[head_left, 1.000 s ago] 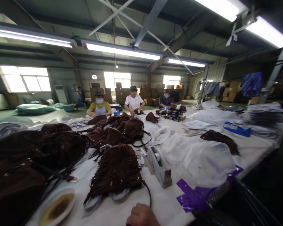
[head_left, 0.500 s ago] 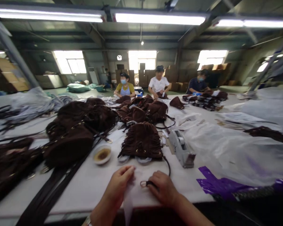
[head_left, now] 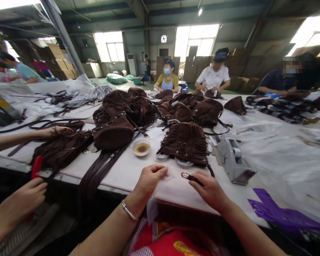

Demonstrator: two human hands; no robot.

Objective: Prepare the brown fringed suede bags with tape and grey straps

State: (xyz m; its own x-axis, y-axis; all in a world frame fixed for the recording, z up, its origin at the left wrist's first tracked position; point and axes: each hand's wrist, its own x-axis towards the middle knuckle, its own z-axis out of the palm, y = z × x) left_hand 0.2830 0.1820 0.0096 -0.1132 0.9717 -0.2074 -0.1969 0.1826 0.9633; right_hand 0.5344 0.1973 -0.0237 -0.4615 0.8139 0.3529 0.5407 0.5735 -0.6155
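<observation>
My left hand [head_left: 150, 179] is pinched on a thin, see-through plastic piece [head_left: 152, 209] that hangs down over the table edge. Just right of it, my right hand [head_left: 209, 190] grips the end of a dark brown strap, whose metal clasp [head_left: 186, 175] sticks out past the fingers. The strap runs up to a brown fringed bag [head_left: 185, 144] lying in front of both hands. Clear plastic shows under the bag's near side. A small dish with brownish liquid [head_left: 141, 148] sits beyond my left hand. A grey tape dispenser [head_left: 236, 161] stands beyond my right hand.
More brown bags [head_left: 114, 128] are heaped at left and centre. Another person's hand [head_left: 18, 206] holds a red-handled tool at the left. Clear plastic sheets [head_left: 288, 156] and purple tape [head_left: 282, 211] cover the right side. Co-workers [head_left: 167, 78] sit across the table.
The view has swung left and down, bringing in a neighbour's arms and the red-handled tool. My hands keep the same holds, with slightly more space between them.
</observation>
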